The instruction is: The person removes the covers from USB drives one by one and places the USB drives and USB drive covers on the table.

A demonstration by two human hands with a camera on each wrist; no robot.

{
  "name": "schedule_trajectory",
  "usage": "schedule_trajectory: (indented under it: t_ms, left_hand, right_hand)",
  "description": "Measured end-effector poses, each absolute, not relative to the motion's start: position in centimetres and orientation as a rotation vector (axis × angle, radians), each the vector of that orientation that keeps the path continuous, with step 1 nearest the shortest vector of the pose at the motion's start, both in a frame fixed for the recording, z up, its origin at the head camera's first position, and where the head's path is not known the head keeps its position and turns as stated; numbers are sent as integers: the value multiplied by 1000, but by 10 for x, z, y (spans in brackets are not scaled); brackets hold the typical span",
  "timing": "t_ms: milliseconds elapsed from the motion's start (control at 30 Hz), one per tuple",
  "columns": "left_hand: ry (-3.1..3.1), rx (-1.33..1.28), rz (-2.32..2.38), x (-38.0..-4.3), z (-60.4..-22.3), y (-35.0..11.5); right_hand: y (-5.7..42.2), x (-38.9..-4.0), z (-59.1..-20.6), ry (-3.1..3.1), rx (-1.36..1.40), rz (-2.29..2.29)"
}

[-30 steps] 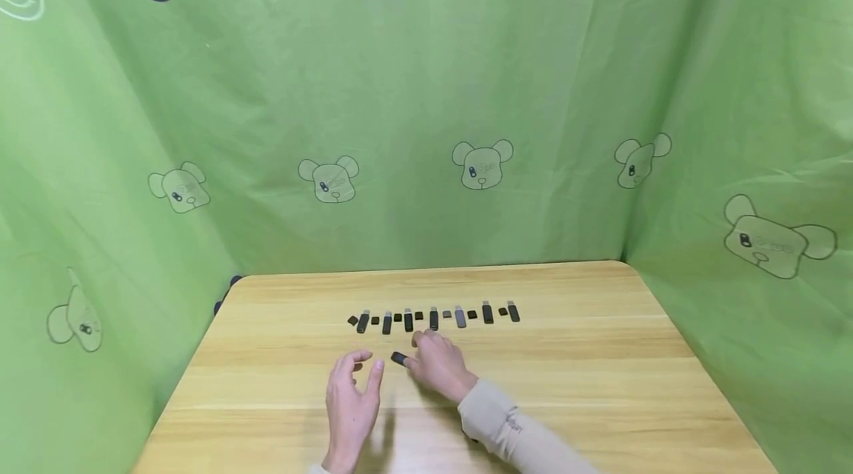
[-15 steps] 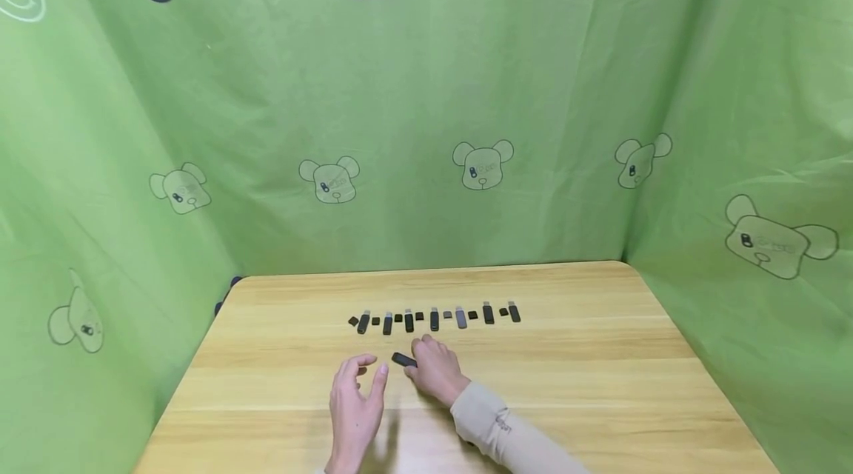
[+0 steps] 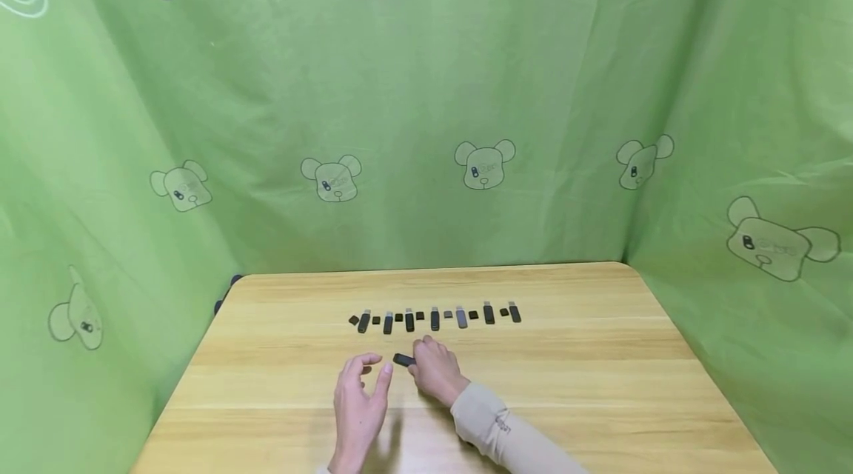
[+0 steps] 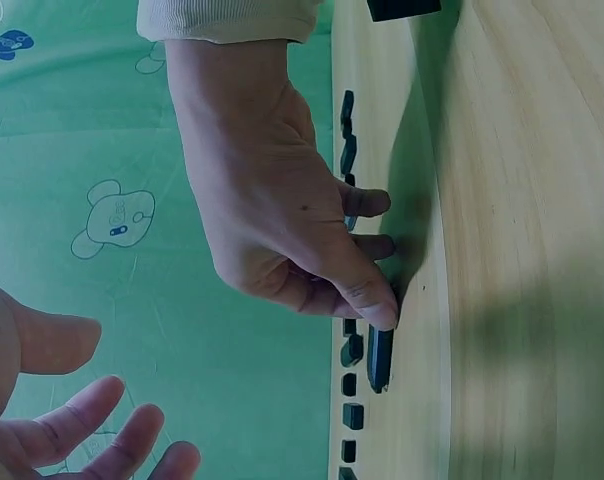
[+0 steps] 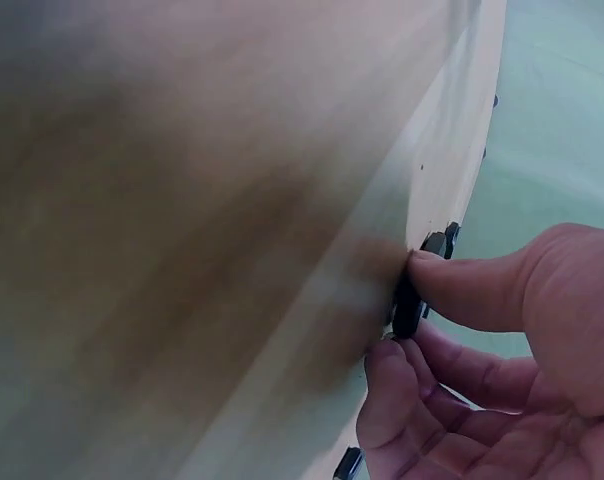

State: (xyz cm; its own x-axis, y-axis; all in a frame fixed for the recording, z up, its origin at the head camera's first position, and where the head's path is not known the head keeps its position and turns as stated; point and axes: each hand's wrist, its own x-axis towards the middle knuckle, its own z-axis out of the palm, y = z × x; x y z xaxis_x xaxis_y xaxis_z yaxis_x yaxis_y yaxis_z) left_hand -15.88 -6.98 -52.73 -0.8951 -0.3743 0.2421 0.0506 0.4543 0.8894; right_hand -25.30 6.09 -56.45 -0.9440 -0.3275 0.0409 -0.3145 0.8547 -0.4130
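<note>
My right hand (image 3: pixel 436 370) is low over the table, pinching a black USB stick (image 3: pixel 403 360) between thumb and fingers. The stick's far part juts out to the left in the head view, while its other end is hidden by the hand. In the left wrist view the thumb lies along the stick (image 4: pixel 380 355), close over the wood. My left hand (image 3: pixel 360 407) hovers just left of it, holding nothing, thumb and fingers apart and softly bent. Beyond both hands lies a row of USB sticks (image 3: pixel 364 321) with bare metal plugs, small caps (image 3: pixel 354 320) lying among them.
One stick (image 3: pixel 461 317) and one cap (image 3: pixel 449 315) in the row are grey; the others are black. The wooden table (image 3: pixel 566 363) has rounded far corners. Green curtain (image 3: pixel 413 237) printed with bear heads surrounds it at the back and sides.
The right hand has shifted slightly toward the front, and the stick shows a little more outside its grip. My left hand has drifted slightly right, closer to the stick. The row has not changed.
</note>
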Motion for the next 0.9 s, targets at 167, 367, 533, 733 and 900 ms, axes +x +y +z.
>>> schedule_trajectory:
  t_ms: [167, 367, 533, 733, 900]
  left_hand:
    - [-2314, 272, -1413, -162, -528, -69]
    - [-2330, 273, -1380, -166, -528, -69]
    - [-2329, 273, -1342, -171, -527, -70]
    - [-2327, 274, -1356, -180, -519, -70]
    - [-2313, 187, -1367, -187, -509, -70]
  right_hand:
    - [62, -252, -562, 2986, -499, -686]
    - [64, -250, -549, 2974, -496, -792]
    - [64, -246, -535, 3004, -542, -866]
    - [66, -234, -508, 3049, -597, -961]
    - [67, -222, -485, 3085, -634, -1038]
